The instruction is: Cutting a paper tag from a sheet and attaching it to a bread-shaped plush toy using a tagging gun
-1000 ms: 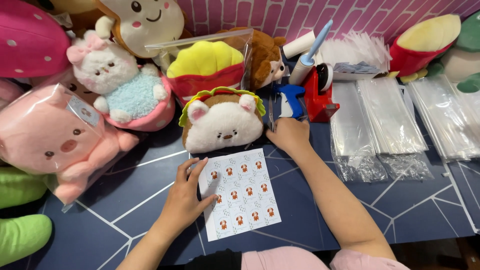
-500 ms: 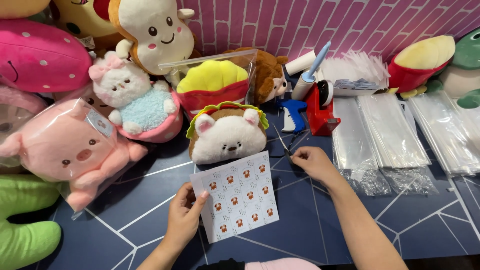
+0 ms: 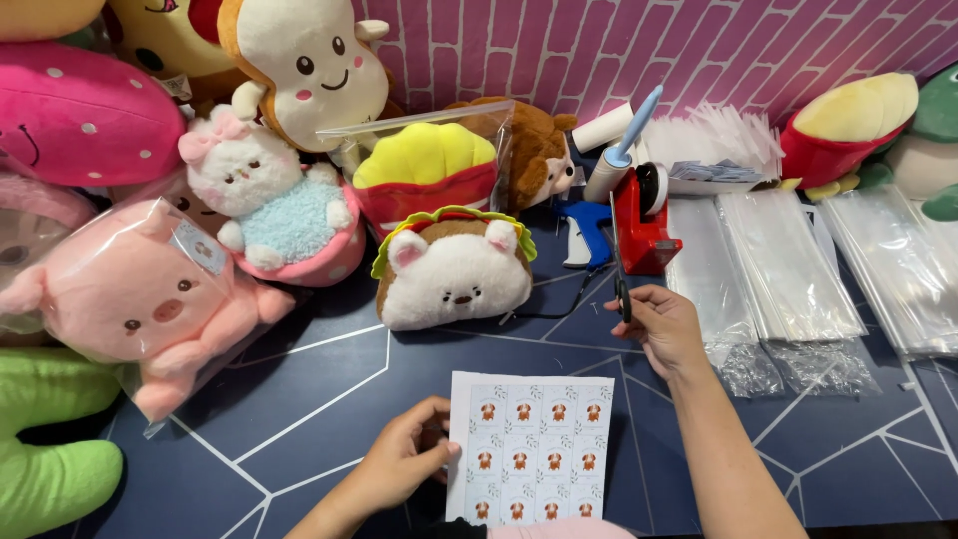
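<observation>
Scissors (image 3: 620, 262) upright, blades pointing away

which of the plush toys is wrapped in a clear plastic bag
The pink pig plush at the left, lying on the dark table. Glossy clear film covers it, while the white taco-shaped plush and the white bunny plush sit bare.

sticker sheet (image 3: 529, 446): white, rows of small brown animal stickers, lying flat on the dark blue worktop (image 3: 329, 399), left edge pinched | scissors (image 3: 619, 255): slim, dark handles, blades pointing up and away, held upright
</observation>
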